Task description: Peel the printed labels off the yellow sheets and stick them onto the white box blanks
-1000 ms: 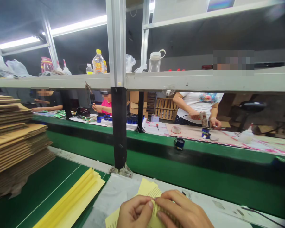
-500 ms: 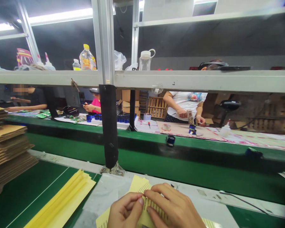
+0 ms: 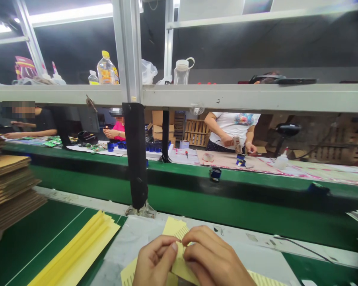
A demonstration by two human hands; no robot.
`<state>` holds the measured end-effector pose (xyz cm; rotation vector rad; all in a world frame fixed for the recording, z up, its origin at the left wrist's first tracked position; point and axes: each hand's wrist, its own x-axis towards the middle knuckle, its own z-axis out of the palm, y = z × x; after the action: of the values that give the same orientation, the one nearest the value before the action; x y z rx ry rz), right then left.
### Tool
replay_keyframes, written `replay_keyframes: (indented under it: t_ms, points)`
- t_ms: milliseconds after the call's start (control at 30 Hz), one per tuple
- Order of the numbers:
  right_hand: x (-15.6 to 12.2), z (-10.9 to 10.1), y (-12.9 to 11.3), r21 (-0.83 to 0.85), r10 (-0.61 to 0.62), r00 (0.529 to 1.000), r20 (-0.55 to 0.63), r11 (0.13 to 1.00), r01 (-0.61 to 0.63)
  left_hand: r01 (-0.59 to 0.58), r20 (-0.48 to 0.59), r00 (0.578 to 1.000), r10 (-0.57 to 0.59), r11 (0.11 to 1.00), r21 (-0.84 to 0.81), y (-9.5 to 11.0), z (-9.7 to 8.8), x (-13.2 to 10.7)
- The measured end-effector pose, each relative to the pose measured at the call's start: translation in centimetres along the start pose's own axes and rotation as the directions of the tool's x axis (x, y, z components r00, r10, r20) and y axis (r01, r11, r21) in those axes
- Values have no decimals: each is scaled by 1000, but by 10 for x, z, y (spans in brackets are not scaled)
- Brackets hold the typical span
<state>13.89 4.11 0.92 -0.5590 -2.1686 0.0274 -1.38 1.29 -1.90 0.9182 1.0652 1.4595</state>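
Observation:
My left hand (image 3: 155, 260) is closed at the bottom centre, its thumb and fingertips pinching a piece of yellow paper (image 3: 181, 269). Against it my right hand (image 3: 217, 254) is also closed, with bent fingertips gripping the same paper near its upper edge. Both sets of fingertips almost meet. Other yellow sheets with rows of dark slits or printed lines (image 3: 173, 226) lie under and around my hands. These rest on a whitish plastic sheet (image 3: 119, 246). The lower part of the held paper is partly hidden by my fingers.
Folded yellow paper strips (image 3: 77, 254) lie to the left, beside stacked brown cardboard (image 3: 10, 186). A black-wrapped post (image 3: 135, 159) rises ahead, under a shelf (image 3: 226, 95). Beyond runs a green conveyor belt (image 3: 179, 198) carrying a blue ring-shaped part (image 3: 215, 174). A co-worker (image 3: 226, 137) stands opposite.
My right fingers have curled in closer to the left fingertips on the yellow paper. The blue part on the belt sits slightly further right. The view has shifted a little.

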Motion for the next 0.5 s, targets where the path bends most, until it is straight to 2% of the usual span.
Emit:
replay_keyframes:
  t_ms: [67,133,167,233,267,333,367,400,433,500]
  points:
    - [5,-20,-3,63,20,999,29,998,-21,12,-52,999,-15,998,-58,-1,-6,7]
    - [2,-47,-1,72,169,986,-1,983,-169,33,-119,992,-51,988,-154,1,-16,18]
    - [-4,-61,2,57,299,954,-3,953,-298,43,-151,986,-76,977,-210,4,-22,24]
    - [-20,-82,14,65,530,839,-122,848,-526,34,-214,971,-104,950,-309,13,-35,35]
    - [-30,-87,22,86,627,770,-117,779,-621,32,-231,965,-121,934,-355,18,-40,39]
    - [-51,-84,36,144,749,662,37,651,-745,49,-181,973,-140,901,-432,27,-48,44]
    - [-60,-76,42,167,772,618,148,596,-785,69,-131,981,-145,884,-462,29,-50,45]
    - [-69,-66,47,183,779,590,211,561,-807,91,-77,986,-145,872,-482,31,-50,44]
    - [-76,-53,50,185,783,571,246,540,-821,111,-30,989,-144,863,-493,31,-49,42]
    - [-88,-31,52,154,781,587,214,567,-809,146,37,988,-148,854,-499,30,-44,37]
